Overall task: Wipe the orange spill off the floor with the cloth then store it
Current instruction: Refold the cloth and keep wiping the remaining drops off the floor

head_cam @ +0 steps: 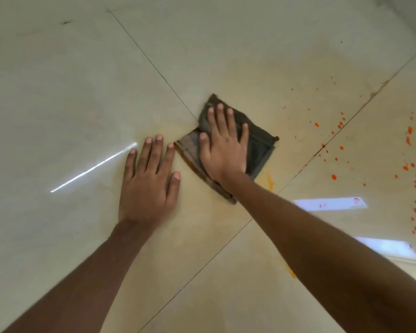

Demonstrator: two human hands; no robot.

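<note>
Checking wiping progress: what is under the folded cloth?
Tiled floor, with an orange streak showing beside the cloth. The right hand presses flat on top. Any spill directly beneath is hidden.

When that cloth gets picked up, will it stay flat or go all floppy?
Probably floppy: the cloth is folded in soft layers, so it should droop and unfold. Pushed, it likely slides easily, since the floor tiles look glossy. It may feel damp and slightly heavy, as the right hand presses it flat amid the orange spill.
</note>
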